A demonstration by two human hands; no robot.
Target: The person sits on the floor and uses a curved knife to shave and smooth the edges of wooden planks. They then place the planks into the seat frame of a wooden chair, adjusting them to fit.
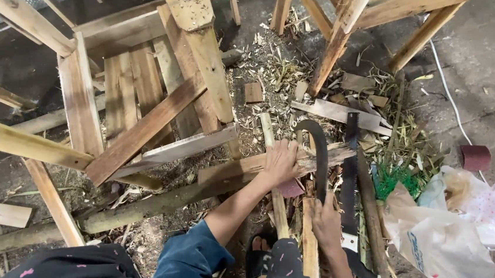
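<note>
My right grip (pixel 328 220) is wrapped tight round the handle of a curved dark sickle-like blade (pixel 319 153), whose arc rises from my fist and bends over to the left above the wood. My left grip (pixel 281 161) lies flat, fingers spread and pressed down, on a rough wooden slat (pixel 239 169) that runs crosswise in front of me, its right end passing under the curved blade. Just right of the blade a hand saw (pixel 349 176) lies on the floor, teeth along its long dark edge, its handle down beside my right forearm.

Further right are the bags: a crumpled translucent plastic bag (pixel 439 242) with blue print on its side, slumped on the floor, and touching it behind, a white plastic bag (pixel 492 205) dotted with small pink spots. Beside them, toward the upper right, sits a small dark red block (pixel 475 157), close to a thin white cable (pixel 448 96) that trails across the floor. A patch of green mesh (pixel 396 179) shows between the saw and the bags.

The concrete floor (pixel 494 64) is grey and dusty, strewn in the middle with wood chips, shavings and dry stalks (pixel 276 70). To my left stands a frame of raw wooden planks (pixel 144 101), nailed crosswise and tilted, with a round pole (pixel 130 209) lying beneath it. The legs of another wooden frame (pixel 331 51) stand at the top. I am crouched low, dark blue sleeve (pixel 191 261) and patterned trousers at the bottom edge.
</note>
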